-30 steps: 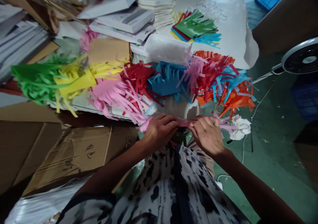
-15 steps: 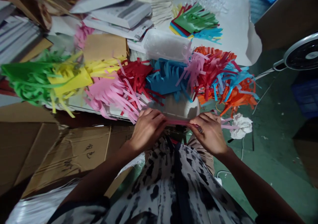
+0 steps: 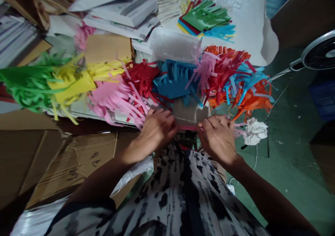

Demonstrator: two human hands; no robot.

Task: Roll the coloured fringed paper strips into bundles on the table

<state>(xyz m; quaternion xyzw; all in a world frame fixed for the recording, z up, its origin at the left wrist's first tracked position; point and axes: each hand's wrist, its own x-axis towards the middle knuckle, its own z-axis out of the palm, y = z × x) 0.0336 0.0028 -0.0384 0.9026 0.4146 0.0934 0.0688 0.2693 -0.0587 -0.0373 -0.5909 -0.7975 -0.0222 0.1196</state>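
Observation:
Both my hands are at the lower edge of a pale, hollow paper form [image 3: 188,112] hung with fringed crepe-like paper. My left hand [image 3: 157,130] and my right hand [image 3: 216,138] each pinch one end of a pink paper strip [image 3: 187,128], which lies against the form's underside. Above my hands, fringes run in bands: green [image 3: 28,86], yellow [image 3: 70,82], pink [image 3: 112,100], red [image 3: 141,77], blue [image 3: 172,81] and orange [image 3: 253,100]. Pink fringe touches my left hand.
A stack of cut coloured fringe sheets [image 3: 205,20] lies on white paper at the back. Paper piles [image 3: 123,11] and a clear plastic tub [image 3: 172,44] stand behind the form. Crumpled white paper [image 3: 255,131], a floor fan [image 3: 321,51] and cardboard [image 3: 70,166] surround me.
My hands have moved up against the form. The pink strip, stretched in the air between them before, now lies along the form's lower edge.

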